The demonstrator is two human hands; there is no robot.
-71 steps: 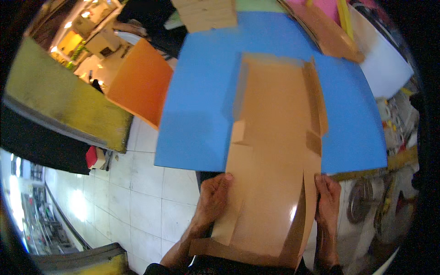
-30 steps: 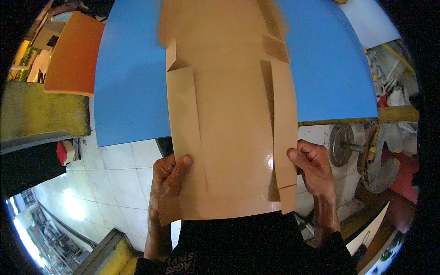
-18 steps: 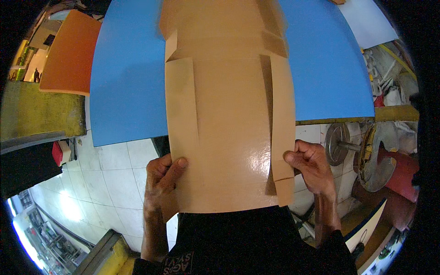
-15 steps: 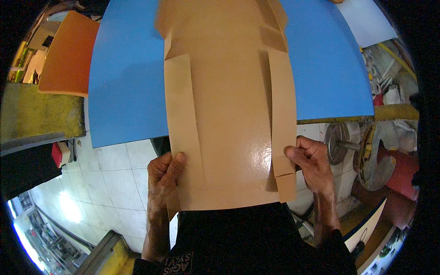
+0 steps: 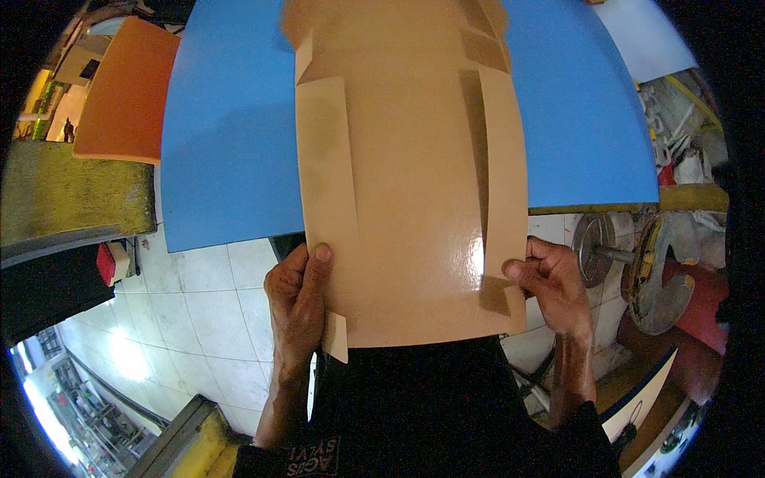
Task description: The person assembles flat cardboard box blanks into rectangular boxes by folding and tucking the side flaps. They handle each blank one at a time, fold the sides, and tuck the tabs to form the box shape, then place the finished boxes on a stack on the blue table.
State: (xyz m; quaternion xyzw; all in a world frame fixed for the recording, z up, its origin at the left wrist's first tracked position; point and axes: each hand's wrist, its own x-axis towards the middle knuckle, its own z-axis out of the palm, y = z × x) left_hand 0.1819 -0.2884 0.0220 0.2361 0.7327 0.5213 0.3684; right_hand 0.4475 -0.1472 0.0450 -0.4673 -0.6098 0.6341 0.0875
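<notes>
A long brown cardboard sheet [image 5: 414,199] with a shiny inner face stretches from near my body over a blue board [image 5: 231,151]. Its side flaps are folded inward along both long edges, and short end tabs stick out at the near corners. My left hand [image 5: 299,279] pinches the left flap near its lower end, thumb on top. On the opposite side my right hand [image 5: 550,279] grips the right flap the same way, just above the near right tab. The sheet's far end runs out of view at the top.
An orange panel [image 5: 131,92] stands at the upper left above a worn yellow surface [image 5: 80,187]. To the right is a metal machine part with a round disc [image 5: 594,248] and a curved plate [image 5: 665,299]. White floor tiles [image 5: 191,311] show below the blue board.
The cardboard has shifted slightly up and right in view with both hands. The near left tab now angles inward beside my left hand; the near right tab has folded inward.
</notes>
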